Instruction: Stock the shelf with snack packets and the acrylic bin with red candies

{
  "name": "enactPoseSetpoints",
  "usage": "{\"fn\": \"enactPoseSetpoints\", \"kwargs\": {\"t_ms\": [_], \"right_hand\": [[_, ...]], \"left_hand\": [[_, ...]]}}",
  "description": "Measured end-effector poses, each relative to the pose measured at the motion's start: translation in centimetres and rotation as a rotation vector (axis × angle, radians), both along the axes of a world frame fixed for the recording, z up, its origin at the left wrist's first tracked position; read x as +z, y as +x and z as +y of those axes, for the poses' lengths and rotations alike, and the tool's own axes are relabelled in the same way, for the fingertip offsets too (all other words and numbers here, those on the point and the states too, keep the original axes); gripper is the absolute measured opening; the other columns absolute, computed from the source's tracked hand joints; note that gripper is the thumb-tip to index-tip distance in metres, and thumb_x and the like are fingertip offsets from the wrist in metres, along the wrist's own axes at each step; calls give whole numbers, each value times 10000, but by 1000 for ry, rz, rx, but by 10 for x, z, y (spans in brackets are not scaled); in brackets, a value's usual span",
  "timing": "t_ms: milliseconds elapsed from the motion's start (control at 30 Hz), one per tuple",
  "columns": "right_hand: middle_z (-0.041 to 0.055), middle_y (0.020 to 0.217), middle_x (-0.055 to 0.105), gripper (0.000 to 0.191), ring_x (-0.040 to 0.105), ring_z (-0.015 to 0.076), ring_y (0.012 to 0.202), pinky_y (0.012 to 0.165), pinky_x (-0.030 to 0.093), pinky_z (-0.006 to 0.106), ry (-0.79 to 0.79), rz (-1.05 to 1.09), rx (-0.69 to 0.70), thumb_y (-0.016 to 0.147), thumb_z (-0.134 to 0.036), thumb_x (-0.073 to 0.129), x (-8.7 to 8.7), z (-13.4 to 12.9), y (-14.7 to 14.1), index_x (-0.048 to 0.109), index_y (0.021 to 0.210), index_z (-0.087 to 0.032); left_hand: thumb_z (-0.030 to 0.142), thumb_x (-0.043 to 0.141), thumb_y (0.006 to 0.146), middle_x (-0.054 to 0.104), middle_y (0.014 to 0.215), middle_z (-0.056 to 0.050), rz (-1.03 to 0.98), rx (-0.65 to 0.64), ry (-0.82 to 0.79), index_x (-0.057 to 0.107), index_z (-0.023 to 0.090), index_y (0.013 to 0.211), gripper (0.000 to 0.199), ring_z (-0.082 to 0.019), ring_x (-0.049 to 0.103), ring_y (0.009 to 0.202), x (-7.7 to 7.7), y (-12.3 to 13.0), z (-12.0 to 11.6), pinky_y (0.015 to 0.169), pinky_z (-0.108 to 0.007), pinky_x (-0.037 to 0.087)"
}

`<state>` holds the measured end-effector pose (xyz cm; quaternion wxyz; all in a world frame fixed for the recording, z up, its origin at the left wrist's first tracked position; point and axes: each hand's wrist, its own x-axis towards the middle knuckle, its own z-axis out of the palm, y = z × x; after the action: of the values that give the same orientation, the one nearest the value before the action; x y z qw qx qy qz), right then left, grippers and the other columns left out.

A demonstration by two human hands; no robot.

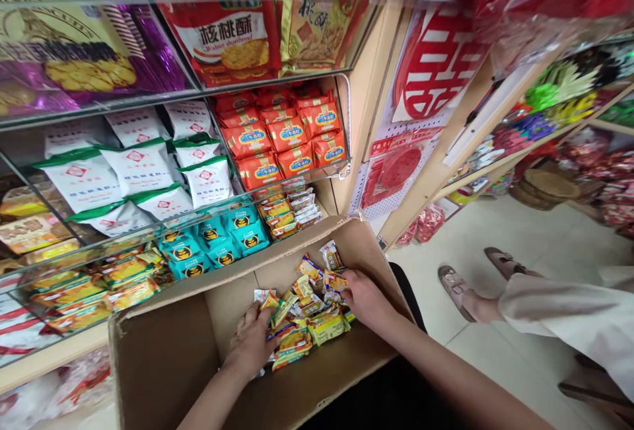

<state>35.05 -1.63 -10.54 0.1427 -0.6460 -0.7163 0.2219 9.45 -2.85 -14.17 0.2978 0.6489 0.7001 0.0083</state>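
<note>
An open cardboard box (pixel 168 357) holds a loose pile of small wrapped snacks (pixel 297 337), mostly yellow, orange and white. My left hand (pixel 250 344) rests at the left side of the pile, its fingers bent over several packets; whether it grips one is hidden. On the right side of the pile my right hand (pixel 364 294) has its thumb and fingertips round a small orange and blue packet (pixel 335 281). A white packet (pixel 331 255) lies just above that one, against the far wall of the box.
Behind the box, shelves hold white-green packets (pixel 139 169), red packets (pixel 287 133) and teal packets (pixel 212 245) behind a clear ledge. Red decorations (pixel 430 67) hang on a panel. A person's sandaled feet (pixel 463 294) are on the floor at right.
</note>
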Motion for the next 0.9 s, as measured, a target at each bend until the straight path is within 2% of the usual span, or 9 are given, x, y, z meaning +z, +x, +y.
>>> {"fn": "enactPoseSetpoints", "kwargs": {"t_ms": [100,200,333,433,533,600,700,767,900], "right_hand": [[145,1179,479,265,379,249,1129,952,303,360,164,-81,52,757,-112,477,0,-3,-4,575,1004,-114],[126,1212,461,238,298,275,1183,998,217,436,236,-137,87,759,-131,483,3,-5,-10,602,966,-142],[111,1196,476,174,304,280,1176,982,251,431,189,-45,126,733,-160,525,6,-7,-18,621,877,-143],[112,1142,514,215,367,249,1139,974,285,395,97,157,149,742,-182,528,7,-8,-26,606,936,-134],[125,1138,516,476,495,203,999,873,394,347,-101,490,118,738,-297,567,7,-10,-37,461,1168,-122],[105,1087,540,585,549,169,880,766,447,301,-229,715,100,713,-375,591,8,-10,-45,395,1213,-141],[22,792,570,367,557,120,654,567,446,227,-403,971,88,734,-468,531,16,-11,-53,528,918,-150],[-7,675,523,362,527,100,572,484,408,199,-485,1093,52,740,-513,496,25,-13,-54,503,728,-151],[-30,616,457,357,464,78,553,482,388,182,-515,1158,13,698,-497,559,46,-21,-45,466,657,-154]], "left_hand": [[258,547,665,440,1238,-100,-37,70,33,409,197,1159,516,-231,396,1171,-4,-5,6,954,-356,316],[251,511,692,436,1220,-176,-60,221,46,315,136,1229,583,-275,454,1116,-7,-12,12,918,-410,342],[243,581,630,612,994,-128,-218,300,-10,500,134,1044,436,-276,578,928,-4,-21,14,825,-382,416],[353,605,632,673,833,-42,-444,266,-64,579,170,882,311,-224,621,809,11,-21,8,748,-306,463],[413,623,630,682,884,-14,-651,211,-121,579,186,946,391,-190,623,812,33,-9,-3,730,-266,478],[377,678,593,685,897,-14,-787,182,-195,590,186,958,421,-183,622,797,49,1,-11,720,-261,482],[335,718,570,693,884,-14,-977,243,-280,619,195,937,405,-178,618,801,69,14,-20,747,-264,477],[346,707,591,695,883,-11,-1043,308,-284,637,208,917,361,-181,615,831,80,17,-23,796,-280,465],[353,696,603,692,888,-11,-1037,265,-307,649,235,911,333,-197,613,843,97,17,-25,802,-305,470]]}}
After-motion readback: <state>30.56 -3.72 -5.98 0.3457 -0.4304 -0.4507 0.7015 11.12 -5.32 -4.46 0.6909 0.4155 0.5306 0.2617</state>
